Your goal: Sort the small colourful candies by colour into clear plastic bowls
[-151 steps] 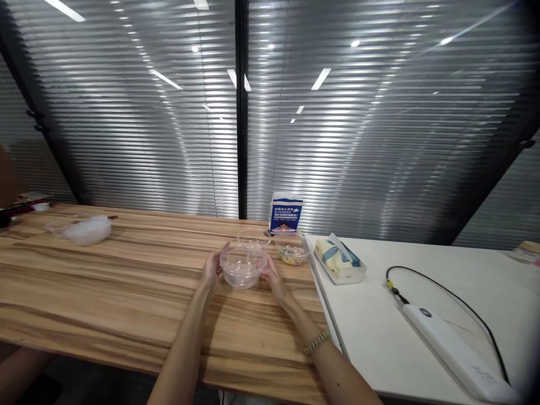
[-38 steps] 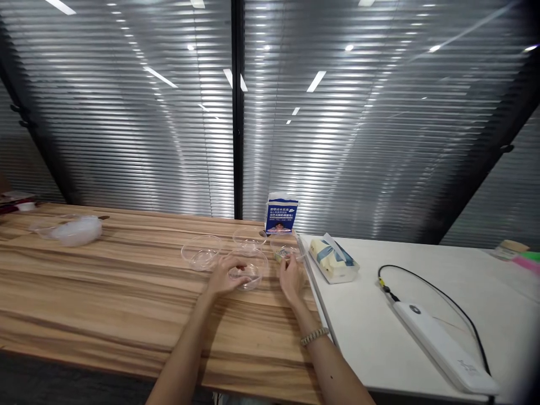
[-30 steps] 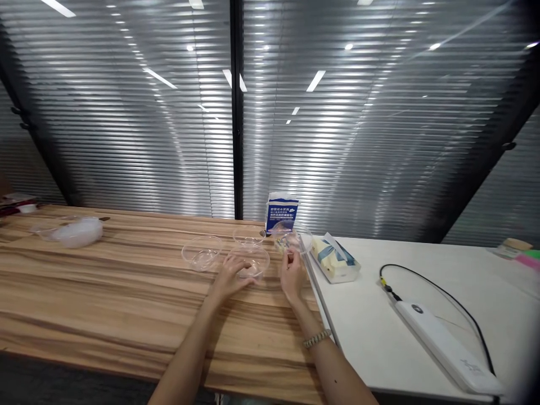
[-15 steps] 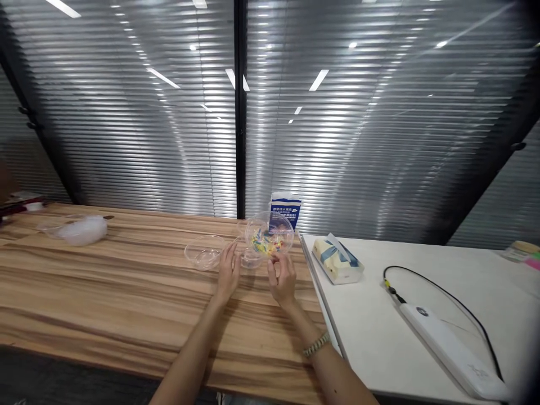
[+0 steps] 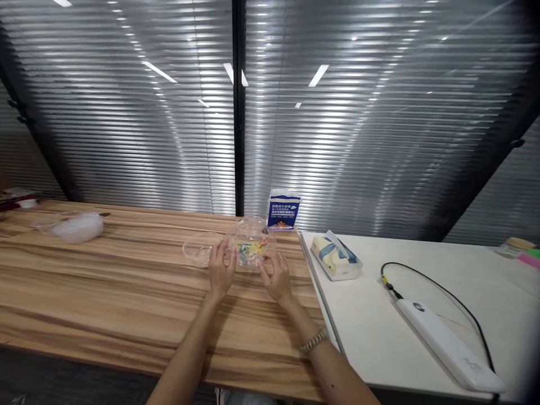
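A: Head view. Principal item?
B: Bowl (image 5: 248, 262), one, clear plastic, holding small multicoloured pieces (image 5: 253, 247). Placed at the clock's centre, over the wooden worktop (image 5: 105, 298). Whether its base touches the wood, cannot tell.
A: Hands?
B: Two, bare. Left hand (image 5: 221, 273), at 8 o'clock of the bowl: grip half-spread, fingertips at the bowl's edge. Right hand (image 5: 278, 281), at 5 o'clock: grip likewise half-spread, thumb and fingers at the near rim; beaded bracelet (image 5: 314, 340) on the wrist. Whether either is clasping the rim or merely touching it, cannot tell.
A: Adjacent stock?
B: Second clear bowl (image 5: 201, 254), at 9 o'clock, just beside the left hand. Third clear bowl (image 5: 248, 222), at 12, partly overlapped by the first. Blue-and-white packet (image 5: 283, 211), printed, upright, at 1 o'clock.
A: Outlying lots?
B: Tissue pack (image 5: 336, 257), one sheet protruding, at 3 o'clock on the white worktop (image 5: 367, 337). White elongated device (image 5: 451, 343) with black cable (image 5: 458, 298), at 4 o'clock. Cloudy plastic bundle (image 5: 80, 226), at 9 o'clock, well apart. Slatted blinds (image 5: 169, 140), beyond, at 12.
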Available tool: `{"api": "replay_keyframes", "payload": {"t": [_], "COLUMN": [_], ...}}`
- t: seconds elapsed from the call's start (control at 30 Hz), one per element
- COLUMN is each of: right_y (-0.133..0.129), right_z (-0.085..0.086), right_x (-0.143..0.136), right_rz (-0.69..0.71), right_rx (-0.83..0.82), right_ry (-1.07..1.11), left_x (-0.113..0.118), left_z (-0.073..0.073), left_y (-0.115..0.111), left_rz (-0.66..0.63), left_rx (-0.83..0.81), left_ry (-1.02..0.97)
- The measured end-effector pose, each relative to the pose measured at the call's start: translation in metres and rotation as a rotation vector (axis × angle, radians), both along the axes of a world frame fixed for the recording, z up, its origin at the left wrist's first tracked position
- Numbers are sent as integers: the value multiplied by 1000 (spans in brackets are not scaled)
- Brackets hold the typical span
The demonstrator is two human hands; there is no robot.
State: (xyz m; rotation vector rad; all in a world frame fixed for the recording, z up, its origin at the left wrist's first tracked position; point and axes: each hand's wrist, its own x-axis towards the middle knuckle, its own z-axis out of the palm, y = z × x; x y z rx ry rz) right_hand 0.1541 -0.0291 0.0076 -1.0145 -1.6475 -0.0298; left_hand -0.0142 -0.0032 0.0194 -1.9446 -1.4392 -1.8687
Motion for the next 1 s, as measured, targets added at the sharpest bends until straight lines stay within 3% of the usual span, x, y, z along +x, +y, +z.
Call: {"api": "replay_keyframes", "payload": {"t": [0.23, 0.4, 0.57, 0.83, 1.0], "right_y": [5, 7, 5, 1, -2], "right_z": [-3, -4, -3, 1, 2], "right_x": [-1, 0, 0, -5, -9], "right_rz": [6, -3, -16, -4, 20], "right_rx": [3, 21, 68, 176, 195], "right_ry": [88, 128, 93, -17, -49], "left_x": [2, 4, 10, 15, 13], "left_z": [1, 8, 12, 16, 15], "left_y": [0, -6, -16, -21, -19], "left_rz": [61, 215, 232, 127, 174], "left_rx": [93, 282, 387, 313, 288], "left_ry": [89, 262, 436, 572, 593]}}
